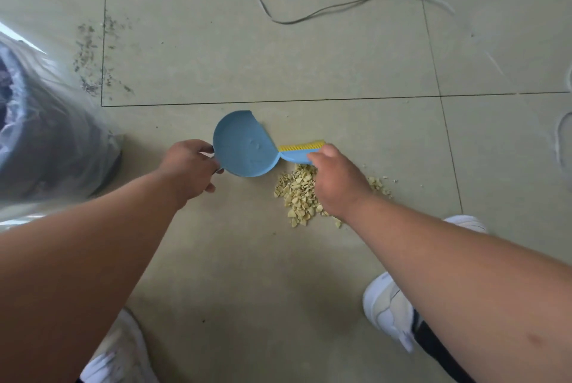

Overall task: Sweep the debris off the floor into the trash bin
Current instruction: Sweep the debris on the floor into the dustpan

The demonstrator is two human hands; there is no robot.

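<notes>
A round blue dustpan (244, 145) lies on the tiled floor with its straight lip facing right. My left hand (188, 167) grips its handle at the left side. My right hand (337, 184) holds a small blue brush with yellow bristles (301, 148), whose tip touches the dustpan's lip. A pile of pale yellow debris crumbs (298, 193) lies on the floor just below the brush and partly under my right hand. The trash bin (46, 141), lined with a clear plastic bag, stands at the left edge.
A thin grey cable (278, 18) snakes across the floor at the top. Dark fine dirt specks (93, 57) lie near the bin. My white shoes (390, 308) stand at the bottom, one on each side. A few stray crumbs (379, 184) lie right of the pile.
</notes>
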